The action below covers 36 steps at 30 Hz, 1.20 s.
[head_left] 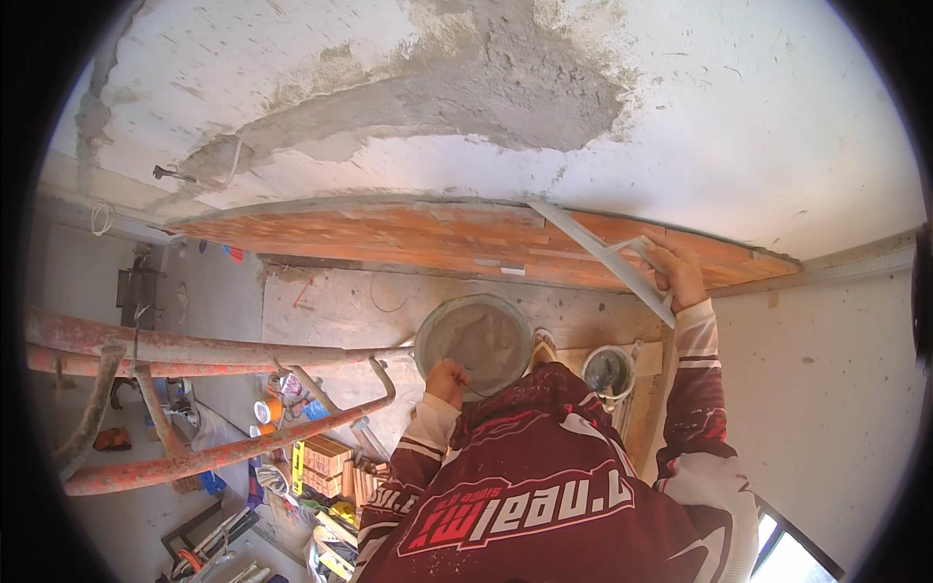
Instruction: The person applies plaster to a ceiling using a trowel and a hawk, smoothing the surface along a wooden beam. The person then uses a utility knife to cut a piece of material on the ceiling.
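My right hand (680, 270) is closed round the handle of a long, grey plastering trowel (593, 245). Its narrow blade slants across the right part of a band of orange brick facing (389, 239), with the far tip near the band's upper edge. I cannot tell whether the blade touches the bricks. My left hand (447, 382), fingers curled in, is at the near-left rim of a round tub (423, 325) of wet grey mortar (481, 345). What those fingers hold, if anything, is too small to make out.
White wall (729, 107) with a rough grey mortar patch (525, 92) rises above the bricks. Rusty red scaffold tubes (194, 355) cross the left side. A small bucket (609, 369) stands right of the tub. Stacked bricks (326, 457) and assorted tools lie lower left.
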Each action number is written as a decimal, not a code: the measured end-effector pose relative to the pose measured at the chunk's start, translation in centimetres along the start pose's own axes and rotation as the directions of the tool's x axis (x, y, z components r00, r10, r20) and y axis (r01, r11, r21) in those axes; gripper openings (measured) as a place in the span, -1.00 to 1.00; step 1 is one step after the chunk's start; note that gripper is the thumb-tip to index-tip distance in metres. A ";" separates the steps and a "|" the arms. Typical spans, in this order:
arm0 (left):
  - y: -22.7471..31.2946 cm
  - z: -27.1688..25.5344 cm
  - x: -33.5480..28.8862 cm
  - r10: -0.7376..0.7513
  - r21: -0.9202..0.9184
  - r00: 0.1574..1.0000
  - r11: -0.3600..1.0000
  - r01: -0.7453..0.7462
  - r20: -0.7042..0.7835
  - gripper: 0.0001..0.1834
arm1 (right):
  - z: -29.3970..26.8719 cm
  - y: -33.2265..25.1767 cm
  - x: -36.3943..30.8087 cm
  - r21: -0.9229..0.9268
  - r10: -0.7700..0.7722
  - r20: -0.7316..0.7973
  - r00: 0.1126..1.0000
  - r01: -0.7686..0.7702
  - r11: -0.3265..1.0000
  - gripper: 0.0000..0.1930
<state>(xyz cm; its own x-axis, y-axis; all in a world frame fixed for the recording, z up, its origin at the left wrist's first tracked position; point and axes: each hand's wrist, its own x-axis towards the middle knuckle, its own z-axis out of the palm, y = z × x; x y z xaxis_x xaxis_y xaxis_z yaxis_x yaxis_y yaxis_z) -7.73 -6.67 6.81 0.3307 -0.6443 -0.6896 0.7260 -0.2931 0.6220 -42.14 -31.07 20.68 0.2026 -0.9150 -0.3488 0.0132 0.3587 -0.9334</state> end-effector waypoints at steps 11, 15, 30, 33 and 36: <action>-0.2 0.9 0.0 0.032 0.076 0.999 0.997 -0.032 -0.010 -0.93 | 0.5 1.7 -3.1 -0.445 0.041 0.193 0.980 0.050 0.894 -0.62; -0.4 1.1 0.4 0.059 0.044 0.997 0.997 -0.058 -0.042 -0.93 | 7.6 9.1 -1.4 -0.567 -0.165 0.607 0.777 0.570 0.595 -0.58; -1.2 1.5 0.3 0.139 0.176 0.990 0.975 -0.133 -0.025 -0.94 | 19.3 18.3 1.2 -0.537 0.096 0.843 0.529 0.834 0.128 -0.67; -2.3 0.0 1.5 0.443 0.401 0.871 0.773 -0.492 0.215 -0.94 | 16.9 18.2 1.2 -0.502 -0.018 0.859 0.512 0.849 0.167 -0.66; -2.0 1.4 1.1 0.229 0.181 0.973 0.957 -0.225 -0.001 -0.94 | 14.1 16.7 0.9 -0.526 -0.054 0.833 0.550 0.820 0.226 -0.65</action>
<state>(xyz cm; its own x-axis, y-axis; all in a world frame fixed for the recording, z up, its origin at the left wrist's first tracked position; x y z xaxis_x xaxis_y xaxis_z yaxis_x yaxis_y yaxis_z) -9.70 -7.73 5.33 0.4886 -0.6937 -0.5291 0.5117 -0.2633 0.8178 -27.88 -23.34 6.00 0.9268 -0.3688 -0.0709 -0.3463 -0.7662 -0.5414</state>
